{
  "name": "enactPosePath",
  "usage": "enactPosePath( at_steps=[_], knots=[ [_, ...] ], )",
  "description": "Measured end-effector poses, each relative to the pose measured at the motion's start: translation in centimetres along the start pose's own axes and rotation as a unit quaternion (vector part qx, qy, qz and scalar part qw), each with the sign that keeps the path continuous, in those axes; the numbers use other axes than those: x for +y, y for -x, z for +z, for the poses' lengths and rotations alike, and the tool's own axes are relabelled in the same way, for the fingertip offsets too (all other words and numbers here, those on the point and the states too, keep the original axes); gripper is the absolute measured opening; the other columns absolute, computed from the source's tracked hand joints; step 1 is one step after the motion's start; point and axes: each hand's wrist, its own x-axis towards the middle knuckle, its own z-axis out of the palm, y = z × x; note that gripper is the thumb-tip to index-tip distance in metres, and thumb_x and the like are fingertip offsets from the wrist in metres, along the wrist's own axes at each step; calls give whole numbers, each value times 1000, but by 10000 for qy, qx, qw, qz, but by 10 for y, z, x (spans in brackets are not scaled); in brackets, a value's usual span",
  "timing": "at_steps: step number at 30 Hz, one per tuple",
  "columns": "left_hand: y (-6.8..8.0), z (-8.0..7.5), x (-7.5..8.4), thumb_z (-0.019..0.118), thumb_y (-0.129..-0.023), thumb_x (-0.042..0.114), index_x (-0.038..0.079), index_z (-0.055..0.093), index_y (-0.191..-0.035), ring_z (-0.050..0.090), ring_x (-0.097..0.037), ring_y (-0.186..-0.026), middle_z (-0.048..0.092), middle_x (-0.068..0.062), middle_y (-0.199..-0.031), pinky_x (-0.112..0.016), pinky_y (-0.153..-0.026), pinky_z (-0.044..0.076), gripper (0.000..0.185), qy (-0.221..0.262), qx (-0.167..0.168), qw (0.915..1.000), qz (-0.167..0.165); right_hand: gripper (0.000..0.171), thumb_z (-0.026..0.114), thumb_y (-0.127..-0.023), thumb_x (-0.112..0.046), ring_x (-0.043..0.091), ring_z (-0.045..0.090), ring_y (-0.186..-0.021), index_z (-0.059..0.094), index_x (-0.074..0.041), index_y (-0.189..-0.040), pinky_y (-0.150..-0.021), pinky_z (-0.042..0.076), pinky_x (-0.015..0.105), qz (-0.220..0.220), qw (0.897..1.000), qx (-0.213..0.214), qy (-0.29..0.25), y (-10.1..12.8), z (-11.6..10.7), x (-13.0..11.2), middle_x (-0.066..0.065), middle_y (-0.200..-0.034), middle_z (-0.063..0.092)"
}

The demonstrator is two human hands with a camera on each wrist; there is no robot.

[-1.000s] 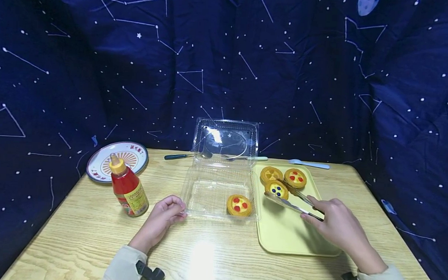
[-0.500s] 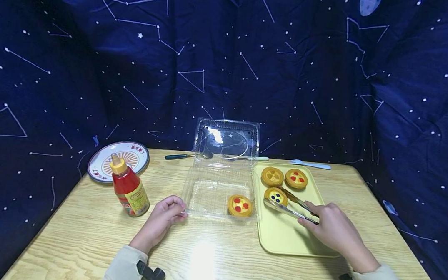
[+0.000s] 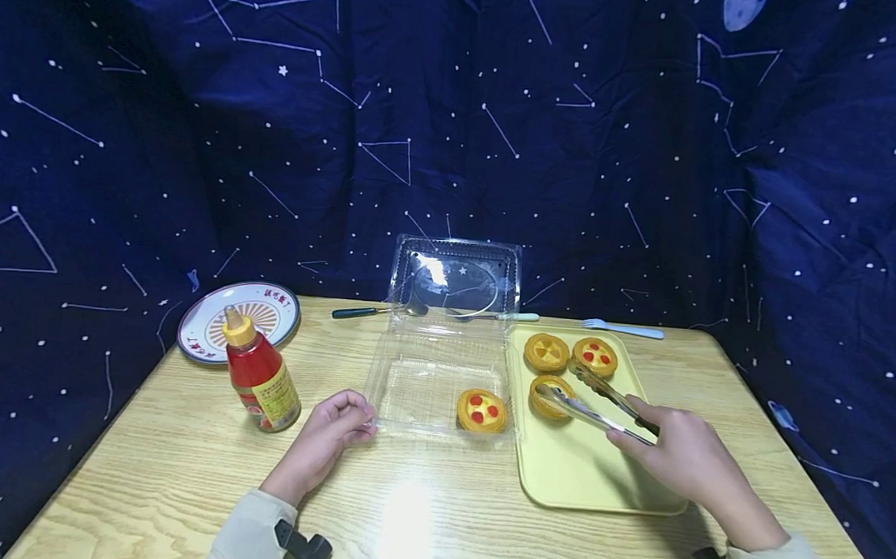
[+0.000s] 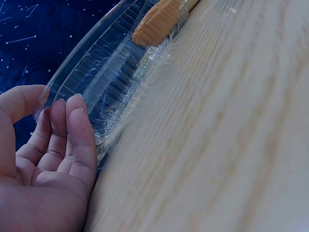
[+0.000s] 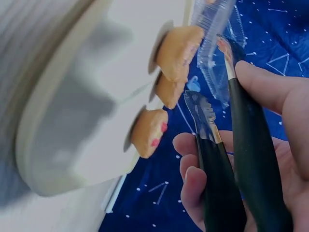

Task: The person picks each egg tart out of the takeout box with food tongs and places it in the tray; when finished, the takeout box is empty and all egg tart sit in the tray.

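My left hand (image 3: 326, 435) pinches the near left corner of a clear plastic clamshell box (image 3: 413, 386), whose lid stands raised at the back. In the left wrist view, the thumb and fingers (image 4: 77, 130) meet at the box's rim. A tart with red dots (image 3: 482, 410) sits in the box's near right corner. Over the pale yellow tray (image 3: 582, 477), my right hand (image 3: 691, 457) holds metal tongs (image 5: 217, 183) with black handles, their arms spread apart. The tongs' tips hover at the nearest tart (image 3: 546, 403), partly covering its dark blue dots. Behind it lie a plain-topped tart (image 3: 546, 352) and a red-dotted tart (image 3: 596, 357).
A red sauce bottle (image 3: 262, 380) with a yellow cap stands at left, before a patterned plate (image 3: 213, 328). Along the table's back edge lie a dark-handled spoon (image 3: 364, 312), a pale-handled utensil (image 3: 517, 317) and a light blue fork (image 3: 626, 329). A starry curtain hangs behind.
The blue-dotted tart, between the tong arms earlier, now lies slightly nearer me, apart from the back tarts. The tongs have lifted and shifted slightly right. The left hand stays put.
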Motion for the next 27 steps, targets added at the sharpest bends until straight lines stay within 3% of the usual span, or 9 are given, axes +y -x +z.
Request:
enactPosePath(
  at_steps=[4, 6, 7, 11, 27],
  knots=[
    [0, 0, -1, 57, -97, 5, 7, 56, -95, 65, -20, -86, 61, -10, -94, -33, -81, 56, 3, -41, 42, 10000, 12, 70, 72, -85, -54, 21, 52, -60, 62, -1, -129, -66, 50, 52, 22, 10000, 46, -32, 0, -6, -3, 23, -94, 70],
    [0, 0, -1, 59, -97, 7, 7, 56, -95, 65, -20, -86, 61, -10, -94, -33, -81, 56, 3, -40, 54, 10000, 16, 69, 74, -84, -53, 31, 64, -75, 63, -1, -128, -73, 51, 59, -71, 9999, 131, -71, -1, -7, -5, 24, -111, 68],
    [0, 0, -2, 60, -97, 7, 6, 56, -95, 65, -21, -86, 61, -11, -94, -33, -81, 56, 4, -26, 62, 10000, 17, 69, 74, -83, -52, 36, 66, -85, 64, -1, -128, -76, 50, 61, -115, 9998, 152, -98, -1, -7, -6, 24, -112, 68],
    [0, 0, -2, 61, -96, 9, 5, 56, -95, 65, -21, -86, 61, -11, -94, -33, -81, 56, 7, 2, 46, 10000, 13, 67, 76, -83, -50, 46, 63, -103, 64, -2, -128, -83, 49, 63, -304, 9992, 194, -197, -4, -8, -14, 23, -113, 68],
    [0, 0, -2, 62, -95, 10, 4, 55, -96, 65, -21, -85, 61, -9, -94, -34, -81, 56, 9, -29, 84, 10000, -8, 62, 76, -84, -47, 36, 66, -103, 65, -4, -128, -85, 52, 55, -999, 9945, 211, -242, -19, -1, -50, 14, -114, 70]
  ],
)
